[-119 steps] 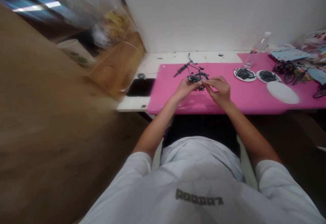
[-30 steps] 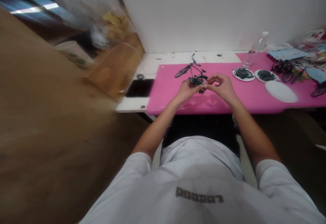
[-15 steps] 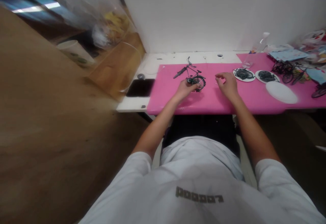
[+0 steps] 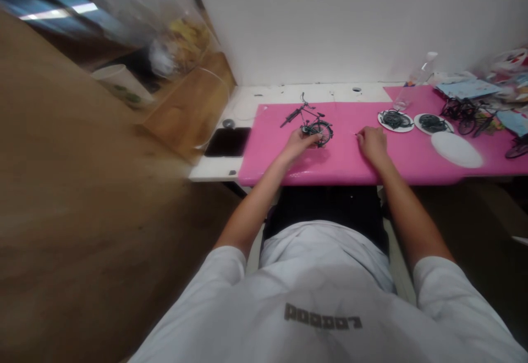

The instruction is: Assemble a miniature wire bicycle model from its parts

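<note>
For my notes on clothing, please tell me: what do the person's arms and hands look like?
The white sleeves are short, leaving the forearms bare. The left hand and right hand wear no gloves. No watch shows; a ring would be too small to tell.

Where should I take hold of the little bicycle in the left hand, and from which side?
Probably pinch the little bicycle by its frame bar between handlebar and seat, coming from the far side: the left hand holds it near the rear wheel, leaving that slim bar uncovered.
</note>
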### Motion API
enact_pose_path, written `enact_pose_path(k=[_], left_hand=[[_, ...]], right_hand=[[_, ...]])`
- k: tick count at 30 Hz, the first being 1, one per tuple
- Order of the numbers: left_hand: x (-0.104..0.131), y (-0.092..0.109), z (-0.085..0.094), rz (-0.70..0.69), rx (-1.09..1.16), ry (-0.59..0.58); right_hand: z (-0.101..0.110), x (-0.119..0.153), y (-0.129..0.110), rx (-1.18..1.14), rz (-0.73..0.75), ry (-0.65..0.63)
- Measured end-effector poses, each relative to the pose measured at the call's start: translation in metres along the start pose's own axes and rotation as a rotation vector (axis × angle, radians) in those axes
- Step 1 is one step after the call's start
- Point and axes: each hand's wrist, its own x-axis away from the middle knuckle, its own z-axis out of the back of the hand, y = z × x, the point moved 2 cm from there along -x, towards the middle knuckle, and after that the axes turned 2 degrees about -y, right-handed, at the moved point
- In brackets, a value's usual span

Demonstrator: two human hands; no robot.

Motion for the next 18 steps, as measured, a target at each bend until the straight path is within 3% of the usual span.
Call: enact_pose_path(k=[5, 11, 13, 18], left_hand=[[0.002, 0.0, 0.0, 0.02, 0.069, -0.045], [0.006, 0.005, -0.004, 0.05, 0.099, -0.051], [0.006, 0.005, -0.006, 0.051, 0.097, -0.053], [0.006, 0.003, -0.008, 0.025, 0.11, -0.089]], right_hand=[[0.017, -0.001, -0.022, -0.404, 0.138, 0.214], [0.047, 0.019, -0.066, -0.646, 0.214, 0.426], [0.054, 0.028, -0.079, -0.768, 0.254, 0.413], [0.058, 0.048, -0.106, -0.958, 0.415, 0.244]])
